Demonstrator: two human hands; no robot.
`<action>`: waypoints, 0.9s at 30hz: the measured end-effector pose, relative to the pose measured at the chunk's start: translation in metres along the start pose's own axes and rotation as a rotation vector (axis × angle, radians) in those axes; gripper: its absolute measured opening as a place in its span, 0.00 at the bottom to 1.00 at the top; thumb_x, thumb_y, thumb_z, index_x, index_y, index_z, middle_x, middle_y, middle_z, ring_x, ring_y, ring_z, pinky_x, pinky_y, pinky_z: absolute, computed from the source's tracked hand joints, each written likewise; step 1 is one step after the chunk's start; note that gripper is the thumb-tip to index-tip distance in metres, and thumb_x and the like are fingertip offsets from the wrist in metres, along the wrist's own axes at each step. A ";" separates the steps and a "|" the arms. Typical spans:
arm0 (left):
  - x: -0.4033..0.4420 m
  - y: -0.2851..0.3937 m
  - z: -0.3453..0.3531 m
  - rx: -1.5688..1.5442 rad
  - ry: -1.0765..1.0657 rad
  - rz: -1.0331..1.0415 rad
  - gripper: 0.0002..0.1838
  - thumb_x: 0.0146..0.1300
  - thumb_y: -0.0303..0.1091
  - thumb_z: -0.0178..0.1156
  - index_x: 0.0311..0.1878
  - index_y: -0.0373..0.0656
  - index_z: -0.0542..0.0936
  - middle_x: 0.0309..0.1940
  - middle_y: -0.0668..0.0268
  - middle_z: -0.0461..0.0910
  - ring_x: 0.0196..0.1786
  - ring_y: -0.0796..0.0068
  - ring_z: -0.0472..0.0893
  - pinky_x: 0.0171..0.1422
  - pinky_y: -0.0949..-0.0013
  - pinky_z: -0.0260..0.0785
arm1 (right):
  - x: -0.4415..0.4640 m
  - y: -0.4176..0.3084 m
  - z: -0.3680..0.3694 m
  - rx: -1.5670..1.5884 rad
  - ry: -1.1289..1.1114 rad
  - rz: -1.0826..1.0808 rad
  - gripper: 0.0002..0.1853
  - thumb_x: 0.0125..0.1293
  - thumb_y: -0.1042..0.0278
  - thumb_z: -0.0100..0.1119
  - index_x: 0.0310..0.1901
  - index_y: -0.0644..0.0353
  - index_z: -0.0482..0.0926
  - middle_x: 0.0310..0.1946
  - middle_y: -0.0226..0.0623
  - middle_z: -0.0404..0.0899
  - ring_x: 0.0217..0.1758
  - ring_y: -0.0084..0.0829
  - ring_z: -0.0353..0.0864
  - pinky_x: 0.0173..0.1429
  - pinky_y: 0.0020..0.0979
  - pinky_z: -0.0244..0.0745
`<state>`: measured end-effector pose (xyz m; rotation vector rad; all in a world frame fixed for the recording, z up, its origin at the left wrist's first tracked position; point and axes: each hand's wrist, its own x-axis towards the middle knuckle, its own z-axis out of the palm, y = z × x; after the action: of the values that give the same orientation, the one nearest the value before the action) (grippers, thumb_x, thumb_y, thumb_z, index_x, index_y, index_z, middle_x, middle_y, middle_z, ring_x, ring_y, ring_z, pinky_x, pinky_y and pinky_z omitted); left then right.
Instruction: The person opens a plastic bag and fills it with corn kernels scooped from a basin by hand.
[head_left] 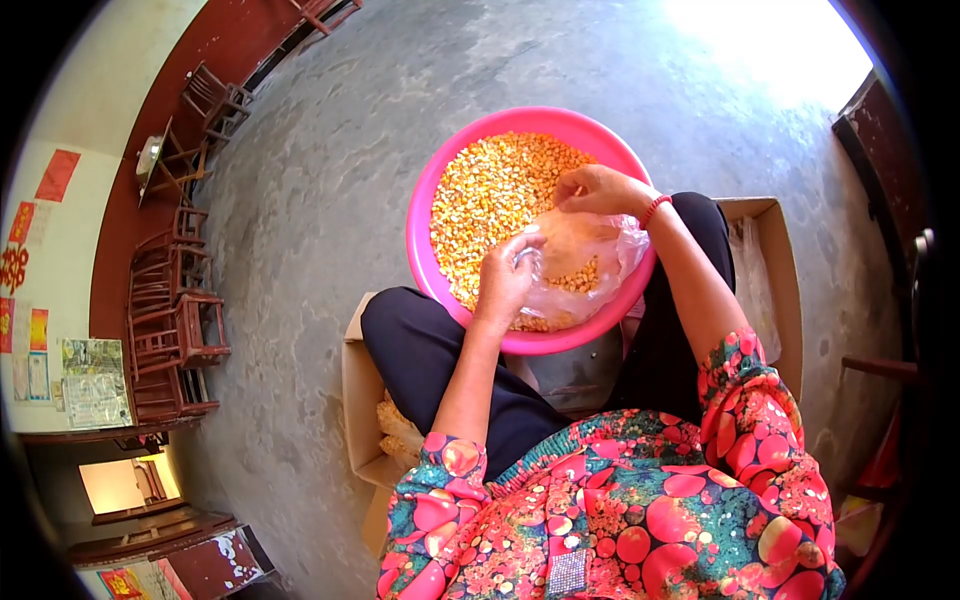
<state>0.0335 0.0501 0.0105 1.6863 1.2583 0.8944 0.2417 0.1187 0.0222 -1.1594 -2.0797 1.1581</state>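
A pink basin [420,235] full of yellow corn kernels [490,190] sits between my knees. Inside it, on the right, lies a clear plastic bag [625,240] with some kernels in it. My left hand [508,275] pinches the near left side of the bag's mouth. At the far edge of the bag my right hand [597,190], with a red bracelet on the wrist, has its fingers closed on the plastic. The bag's mouth is spread between the two hands. Both sets of fingertips are partly hidden.
A cardboard box [788,290] with plastic bags stands by my right leg. Another box [360,425] by my left leg holds a bag of yellowish stuff [398,432]. Wooden chairs [160,320] line the left wall. Grey concrete floor [290,230] surrounds the basin.
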 end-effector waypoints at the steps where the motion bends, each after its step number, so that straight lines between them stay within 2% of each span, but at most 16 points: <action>1: -0.001 -0.001 0.002 0.008 -0.036 -0.013 0.12 0.51 0.20 0.49 0.39 0.37 0.77 0.36 0.57 0.79 0.41 0.69 0.78 0.46 0.72 0.67 | 0.003 0.005 0.003 0.001 0.000 0.001 0.11 0.50 0.63 0.53 0.33 0.61 0.77 0.27 0.41 0.77 0.32 0.33 0.76 0.38 0.32 0.69; 4: -0.001 -0.006 0.007 0.006 -0.104 -0.043 0.13 0.54 0.26 0.52 0.43 0.36 0.76 0.36 0.56 0.78 0.41 0.70 0.78 0.46 0.72 0.67 | 0.013 0.019 0.012 -0.241 0.172 0.151 0.11 0.52 0.62 0.49 0.31 0.58 0.77 0.29 0.45 0.77 0.35 0.42 0.76 0.41 0.37 0.69; 6: -0.003 0.003 0.005 0.024 -0.181 -0.091 0.17 0.53 0.33 0.57 0.45 0.35 0.74 0.37 0.55 0.78 0.41 0.72 0.77 0.46 0.71 0.67 | 0.018 0.033 0.023 -0.312 0.200 0.176 0.11 0.53 0.63 0.47 0.30 0.58 0.77 0.29 0.45 0.77 0.35 0.42 0.75 0.41 0.38 0.69; 7: -0.004 0.010 0.005 0.024 -0.182 -0.091 0.17 0.53 0.33 0.57 0.45 0.35 0.74 0.37 0.55 0.78 0.41 0.72 0.77 0.46 0.71 0.67 | 0.020 0.040 0.029 -0.383 0.226 0.199 0.10 0.53 0.65 0.46 0.29 0.59 0.77 0.30 0.46 0.77 0.35 0.43 0.75 0.41 0.39 0.69; 9: -0.006 0.017 0.003 -0.008 -0.343 -0.145 0.17 0.53 0.31 0.58 0.47 0.37 0.74 0.40 0.62 0.77 0.42 0.78 0.74 0.49 0.74 0.66 | 0.023 0.045 0.038 -0.403 0.203 0.200 0.10 0.54 0.65 0.45 0.29 0.60 0.76 0.30 0.47 0.76 0.36 0.45 0.75 0.42 0.40 0.69; 13: -0.010 0.010 0.009 0.037 -0.417 -0.018 0.17 0.51 0.29 0.58 0.46 0.37 0.75 0.39 0.61 0.78 0.42 0.76 0.75 0.49 0.73 0.66 | 0.027 0.034 0.054 -0.457 0.112 0.247 0.13 0.54 0.61 0.47 0.35 0.61 0.75 0.32 0.50 0.76 0.38 0.47 0.75 0.43 0.40 0.69; 16: -0.011 0.012 0.011 0.052 -0.475 -0.082 0.16 0.51 0.28 0.57 0.45 0.38 0.75 0.38 0.60 0.78 0.42 0.74 0.76 0.49 0.71 0.66 | 0.025 0.022 0.062 -0.252 0.009 0.200 0.18 0.54 0.54 0.52 0.38 0.60 0.74 0.32 0.50 0.75 0.38 0.45 0.75 0.43 0.39 0.68; 21: -0.011 0.013 0.012 0.114 -0.492 -0.094 0.14 0.52 0.29 0.55 0.44 0.38 0.76 0.38 0.58 0.78 0.41 0.73 0.76 0.48 0.71 0.66 | 0.025 0.028 0.069 -0.176 -0.019 0.131 0.17 0.54 0.56 0.52 0.37 0.62 0.75 0.32 0.47 0.76 0.37 0.41 0.75 0.43 0.36 0.69; 23: -0.011 0.012 0.012 0.132 -0.479 -0.077 0.14 0.52 0.29 0.54 0.43 0.38 0.76 0.37 0.58 0.78 0.40 0.73 0.77 0.48 0.71 0.66 | 0.026 0.028 0.066 0.275 -0.139 0.339 0.14 0.54 0.60 0.52 0.35 0.63 0.76 0.33 0.42 0.76 0.39 0.36 0.75 0.43 0.31 0.70; 24: -0.011 0.010 0.012 0.149 -0.466 -0.059 0.14 0.52 0.29 0.54 0.43 0.38 0.76 0.37 0.58 0.78 0.40 0.74 0.77 0.48 0.71 0.67 | 0.026 0.029 0.065 0.275 -0.140 0.339 0.14 0.54 0.60 0.52 0.35 0.63 0.76 0.33 0.42 0.76 0.39 0.36 0.75 0.43 0.31 0.70; 26: -0.010 0.003 0.011 0.142 -0.432 -0.053 0.13 0.52 0.29 0.54 0.42 0.38 0.76 0.35 0.59 0.79 0.38 0.74 0.77 0.46 0.71 0.67 | 0.023 0.033 0.061 0.209 -0.016 -0.169 0.11 0.54 0.69 0.50 0.38 0.61 0.76 0.35 0.39 0.75 0.40 0.32 0.74 0.44 0.30 0.72; 27: -0.009 0.000 0.011 0.134 -0.399 -0.047 0.13 0.51 0.29 0.54 0.42 0.37 0.77 0.34 0.59 0.79 0.37 0.75 0.77 0.45 0.72 0.68 | 0.023 0.036 0.059 0.209 -0.017 -0.170 0.11 0.54 0.69 0.50 0.38 0.61 0.76 0.35 0.39 0.75 0.40 0.32 0.74 0.44 0.30 0.72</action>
<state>0.0407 0.0390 0.0053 1.8213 1.0959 0.4226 0.2019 0.1228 -0.0393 -0.8621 -1.9717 1.2704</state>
